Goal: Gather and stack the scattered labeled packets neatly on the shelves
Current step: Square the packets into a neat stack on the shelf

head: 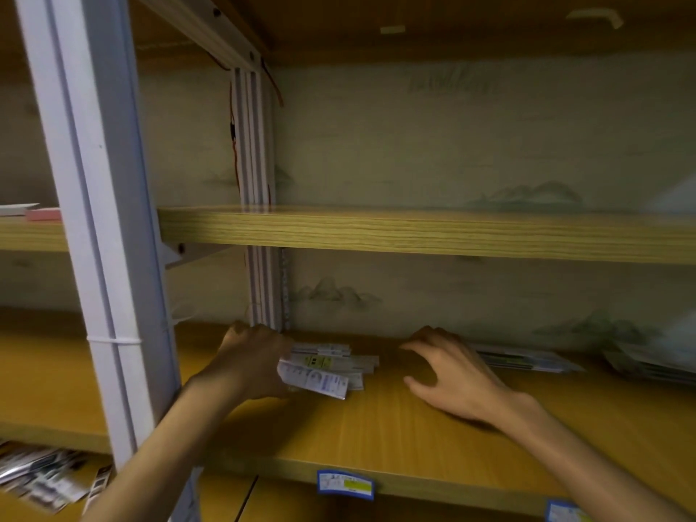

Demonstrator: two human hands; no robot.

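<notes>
Here the person works on the lower wooden shelf (395,420), where a small stack of labeled packets (331,365) lies near the back left corner, just beside the white upright post (263,288). The left hand (252,365) is curled around the stack's left end, and its fingers appear to pinch the topmost packet, which bends up off the rest; how firmly they grip is hard to tell through the blur. The right hand (455,371) hovers just to the right of the stack with fingers spread wide and empty, apart from the packets. Behind it a second flat pile (527,359) lies against the back wall, and more packets (647,365) sit blurred at the far right.

To do this step well, the left hand should likely lay the bent packet flat and act as a stop, while the right hand closes in on the free end and squares the edges against it. A light, even press from both sides would probably line up the labels without buckling the thin packets. After that the rear pile could be slid over and set on top, edges matched
</notes>
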